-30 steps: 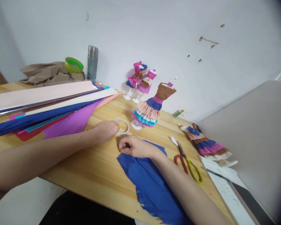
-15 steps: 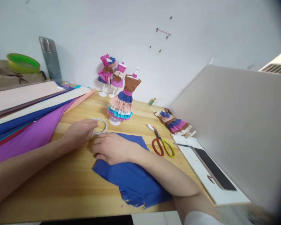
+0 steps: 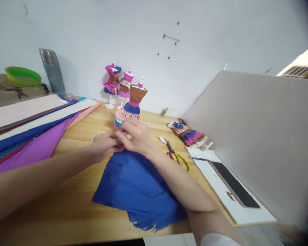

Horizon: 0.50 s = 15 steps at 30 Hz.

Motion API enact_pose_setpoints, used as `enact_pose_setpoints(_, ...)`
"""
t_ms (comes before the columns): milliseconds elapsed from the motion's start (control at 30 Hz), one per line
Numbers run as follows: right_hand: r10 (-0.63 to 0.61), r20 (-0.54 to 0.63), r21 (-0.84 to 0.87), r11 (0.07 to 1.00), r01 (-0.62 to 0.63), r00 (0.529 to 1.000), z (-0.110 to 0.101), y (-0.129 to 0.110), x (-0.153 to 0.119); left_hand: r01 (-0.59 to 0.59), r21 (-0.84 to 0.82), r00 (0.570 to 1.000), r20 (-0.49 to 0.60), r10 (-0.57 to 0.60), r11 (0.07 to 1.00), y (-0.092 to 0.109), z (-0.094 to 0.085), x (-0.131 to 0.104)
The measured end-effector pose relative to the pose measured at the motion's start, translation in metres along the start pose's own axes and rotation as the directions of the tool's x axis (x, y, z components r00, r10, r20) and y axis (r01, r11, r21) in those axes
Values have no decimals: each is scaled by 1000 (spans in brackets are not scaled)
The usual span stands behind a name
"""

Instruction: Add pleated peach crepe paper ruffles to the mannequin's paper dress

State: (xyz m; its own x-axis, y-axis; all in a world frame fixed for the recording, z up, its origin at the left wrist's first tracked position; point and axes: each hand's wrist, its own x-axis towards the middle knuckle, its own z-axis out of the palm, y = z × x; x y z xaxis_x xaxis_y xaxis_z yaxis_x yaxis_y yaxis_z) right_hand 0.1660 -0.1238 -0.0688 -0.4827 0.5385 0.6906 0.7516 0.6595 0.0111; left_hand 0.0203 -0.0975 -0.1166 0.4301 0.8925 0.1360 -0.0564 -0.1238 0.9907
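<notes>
A sheet of blue crepe paper [image 3: 136, 188] lies on the wooden table, its lower edge ragged. At its top edge my left hand [image 3: 106, 145] and my right hand [image 3: 137, 136] meet, fingers pressed together. Whatever is between the fingertips is too small to make out. Beside my left hand, a tape roll [image 3: 94, 136] lies flat, partly covered. Just behind my right hand stands a small dress form [image 3: 138, 95] with a brown top and ruffled skirt, its base hidden. Scissors [image 3: 178, 157] with red and yellow handles rest right of my right forearm.
Coloured paper strips [image 3: 41, 119] cover the left side. Two more dressed forms [image 3: 113, 80] stand by the wall, and another dress [image 3: 190, 135] lies at the right. A white board [image 3: 236, 208] bears a dark device [image 3: 233, 182]. A bottle [image 3: 52, 71] stands back left.
Both hands have come together at the blue paper's top edge. My left hand has left the tape roll and moved right; my right hand has risen off the paper's middle, uncovering more of it.
</notes>
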Motion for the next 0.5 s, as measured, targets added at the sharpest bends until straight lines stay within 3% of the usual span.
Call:
enact_pose_setpoints(100, 38, -142, -83, 995, -50, 989, 0, 28, -5, 235, -191, 972, 59, -227, 953, -1, 17, 2)
enact_pose_setpoints(167, 60, -230, -103, 991, -86, 971, -4, 50, -9, 335, -422, 932, 20, -361, 843, -1, 25, 2)
enact_pose_setpoints(233, 36, -283, -155, 984, -82, 958, -7, 70, -15, 334, -585, 907, -14, -421, 739, 0, 31, 2)
enact_pose_setpoints(367, -59, -209, -243, 970, 6, 976, -8, 94, -23, 259, -650, 923, -52, -382, 715, 2, 40, 5)
enact_pose_setpoints(500, -129, -120, -270, 958, 92, 984, -1, 97, -27, 210, -696, 922, -93, -377, 686, 2, 47, 9)
